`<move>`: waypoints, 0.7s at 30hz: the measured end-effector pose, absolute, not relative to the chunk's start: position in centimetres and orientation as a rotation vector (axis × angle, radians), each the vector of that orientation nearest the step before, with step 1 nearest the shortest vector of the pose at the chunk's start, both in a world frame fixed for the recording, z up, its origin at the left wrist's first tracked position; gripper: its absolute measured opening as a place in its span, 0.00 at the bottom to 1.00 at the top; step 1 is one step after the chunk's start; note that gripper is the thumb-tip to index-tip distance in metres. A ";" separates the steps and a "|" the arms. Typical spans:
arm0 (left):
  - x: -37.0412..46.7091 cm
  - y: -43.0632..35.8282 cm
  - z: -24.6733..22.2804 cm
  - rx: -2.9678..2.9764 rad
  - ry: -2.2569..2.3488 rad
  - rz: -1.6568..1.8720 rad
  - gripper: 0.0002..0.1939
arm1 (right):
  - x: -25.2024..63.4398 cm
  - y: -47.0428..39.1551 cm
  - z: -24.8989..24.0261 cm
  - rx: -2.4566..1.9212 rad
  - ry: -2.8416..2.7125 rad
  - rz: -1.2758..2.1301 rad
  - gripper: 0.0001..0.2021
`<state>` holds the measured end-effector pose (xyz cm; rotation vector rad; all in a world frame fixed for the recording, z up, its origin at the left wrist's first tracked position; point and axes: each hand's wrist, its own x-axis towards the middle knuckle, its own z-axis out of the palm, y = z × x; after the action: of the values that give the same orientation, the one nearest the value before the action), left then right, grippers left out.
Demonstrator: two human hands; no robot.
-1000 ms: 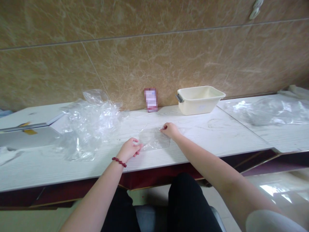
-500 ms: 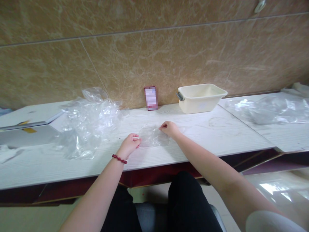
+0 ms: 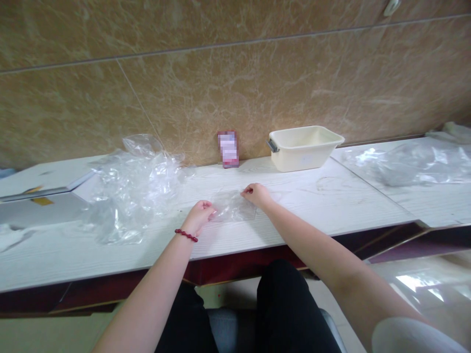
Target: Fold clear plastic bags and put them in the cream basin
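A clear plastic bag (image 3: 235, 208) lies flat on the white wood-grain table (image 3: 294, 206) between my hands. My left hand (image 3: 199, 214), with a dark red bead bracelet (image 3: 186, 235) at its wrist, pinches the bag's left edge. My right hand (image 3: 256, 195) has thumb and fingertips pressed together on the bag's upper right part. To the left of my left hand rises a loose heap of crumpled clear plastic bags (image 3: 136, 189).
Against the marbled wall stand a cream plastic tub (image 3: 303, 158) with a grey handle and a phone-like item (image 3: 228, 149), its face blurred. A white box (image 3: 44, 206) sits far left. More clear plastic (image 3: 415, 164) lies at the right. The table's front edge is close to my knees.
My left hand has moved slightly up and right, and its fingers have closed on the bag's left edge. The right hand keeps its pinch. The view has shifted slightly.
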<state>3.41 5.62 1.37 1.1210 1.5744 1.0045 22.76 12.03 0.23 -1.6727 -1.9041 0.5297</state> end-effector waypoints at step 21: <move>2.1 5.7 0.9 1.614 1.902 0.684 0.11 | 25.0 11.3 1.7 -1.887 -1.993 0.585 0.13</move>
<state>2.08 5.71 0.90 1.6142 1.9022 0.6837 24.95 11.33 1.75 -1.8871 -1.9932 0.5847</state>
